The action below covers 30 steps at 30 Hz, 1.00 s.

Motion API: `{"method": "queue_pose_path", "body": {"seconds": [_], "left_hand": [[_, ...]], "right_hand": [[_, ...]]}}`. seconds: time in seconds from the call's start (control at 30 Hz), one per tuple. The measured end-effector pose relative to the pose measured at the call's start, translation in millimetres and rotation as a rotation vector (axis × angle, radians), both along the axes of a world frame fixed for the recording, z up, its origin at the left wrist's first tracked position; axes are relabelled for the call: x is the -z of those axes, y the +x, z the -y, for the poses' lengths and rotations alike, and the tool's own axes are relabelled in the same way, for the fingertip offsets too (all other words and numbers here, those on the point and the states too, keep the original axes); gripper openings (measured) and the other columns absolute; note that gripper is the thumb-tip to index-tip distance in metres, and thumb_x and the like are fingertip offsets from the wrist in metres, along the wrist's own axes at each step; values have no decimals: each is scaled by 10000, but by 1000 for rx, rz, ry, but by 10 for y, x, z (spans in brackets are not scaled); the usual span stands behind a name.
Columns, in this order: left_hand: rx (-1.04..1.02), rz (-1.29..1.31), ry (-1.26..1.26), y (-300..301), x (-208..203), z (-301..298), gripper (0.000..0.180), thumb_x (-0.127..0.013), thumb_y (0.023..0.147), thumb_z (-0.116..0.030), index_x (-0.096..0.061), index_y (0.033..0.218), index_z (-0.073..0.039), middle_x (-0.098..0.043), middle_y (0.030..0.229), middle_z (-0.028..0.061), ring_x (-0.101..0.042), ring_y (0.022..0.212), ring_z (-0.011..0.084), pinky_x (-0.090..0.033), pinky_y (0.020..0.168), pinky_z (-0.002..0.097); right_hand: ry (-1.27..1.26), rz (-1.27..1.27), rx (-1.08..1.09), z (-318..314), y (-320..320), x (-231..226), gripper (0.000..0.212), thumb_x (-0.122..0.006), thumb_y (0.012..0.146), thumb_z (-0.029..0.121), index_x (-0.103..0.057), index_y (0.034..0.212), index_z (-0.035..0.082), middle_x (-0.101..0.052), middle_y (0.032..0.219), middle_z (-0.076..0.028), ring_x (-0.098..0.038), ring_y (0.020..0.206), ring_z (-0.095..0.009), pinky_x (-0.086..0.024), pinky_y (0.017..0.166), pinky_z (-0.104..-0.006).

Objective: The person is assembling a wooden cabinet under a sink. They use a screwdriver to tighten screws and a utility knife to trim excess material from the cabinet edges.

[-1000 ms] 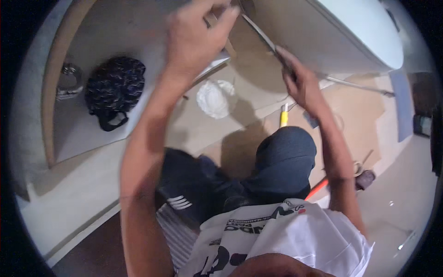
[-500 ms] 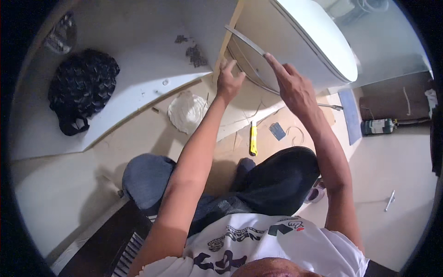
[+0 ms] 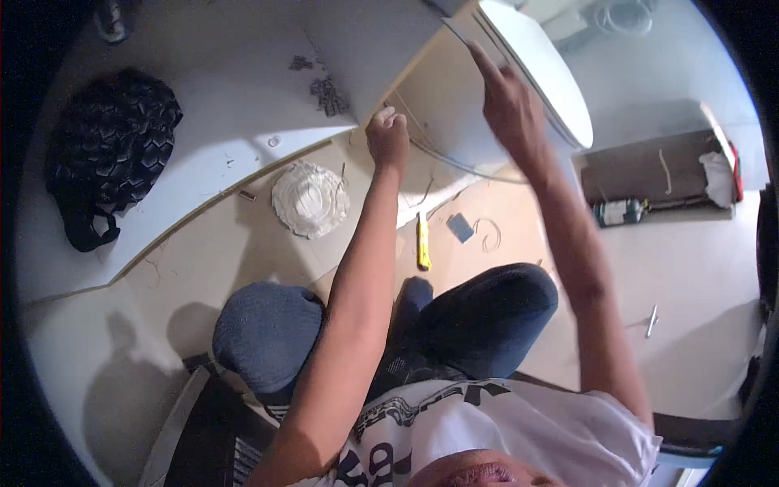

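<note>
Currently I log the right hand (image 3: 513,105) closed around a slim, flat grey tool (image 3: 458,32), index finger laid along it, the far end near a raw tan board edge (image 3: 415,61). Left hand (image 3: 388,136): fingers curled at that edge's lower end; I cannot tell what they pinch. A thin strip (image 3: 454,165) bows beneath the smooth curved white panel (image 3: 462,114). Right fist hides the tool's grip. Floor: crinkled white bundle (image 3: 308,200), yellow cutter (image 3: 423,242). Quilted black bag (image 3: 114,146) to the left.
</note>
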<state>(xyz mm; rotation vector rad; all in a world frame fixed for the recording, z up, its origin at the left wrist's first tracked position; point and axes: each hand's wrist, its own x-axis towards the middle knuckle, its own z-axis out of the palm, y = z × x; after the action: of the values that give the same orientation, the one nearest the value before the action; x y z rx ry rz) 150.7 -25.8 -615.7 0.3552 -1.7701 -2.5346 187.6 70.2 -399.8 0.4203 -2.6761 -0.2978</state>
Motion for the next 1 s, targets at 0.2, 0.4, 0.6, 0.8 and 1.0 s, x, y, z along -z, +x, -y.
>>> {"method": "queue_pose_path", "body": {"seconds": [0.2, 0.4, 0.6, 0.8, 1.0], "left_hand": [[-36, 3, 306, -223, -483, 349, 390, -573, 844, -132, -544, 1162, 91, -614, 1115, 199, -615, 977, 230, -454, 894, 312], [3, 152, 341, -101, -590, 426, 313, -576, 840, -115, -581, 1079, 87, -632, 1047, 168, -612, 943, 206, -465, 835, 306], [-43, 111, 310, -275, -411, 442, 290, -572, 864, -126, -601, 1072, 75, -645, 1011, 144, -615, 917, 199, -487, 811, 302], [-32, -49, 168, -383, -449, 297, 351, -569, 864, -166, -592, 1105, 88, -651, 1069, 211, -637, 989, 274, -490, 867, 350], [-88, -131, -41, -462, -442, 668, 359, -561, 857, -187, -596, 1118, 57, -649, 1084, 222, -635, 1025, 306, -490, 883, 362]], "right_hand": [[153, 118, 115, -91, 242, 93, 591, -451, 877, 9, -405, 1407, 266, -591, 873, -168, -636, 684, -301, -543, 557, -420], [8, -37, 93, 225, 24, -79, 511, -453, 854, -8, -488, 1329, 175, -595, 884, -206, -628, 697, -345, -531, 578, -428], [132, 60, 132, 178, 18, -115, 562, -491, 846, -9, -485, 1347, 245, -572, 798, -147, -616, 679, -327, -510, 558, -428], [79, -9, 156, 205, 133, 414, 532, -491, 845, 10, -493, 1337, 213, -589, 884, -179, -619, 691, -362, -519, 590, -457], [30, -67, 251, 623, -211, -317, 407, -506, 873, 92, -558, 1267, 176, -607, 795, -163, -637, 724, -341, -515, 587, -452]]}}
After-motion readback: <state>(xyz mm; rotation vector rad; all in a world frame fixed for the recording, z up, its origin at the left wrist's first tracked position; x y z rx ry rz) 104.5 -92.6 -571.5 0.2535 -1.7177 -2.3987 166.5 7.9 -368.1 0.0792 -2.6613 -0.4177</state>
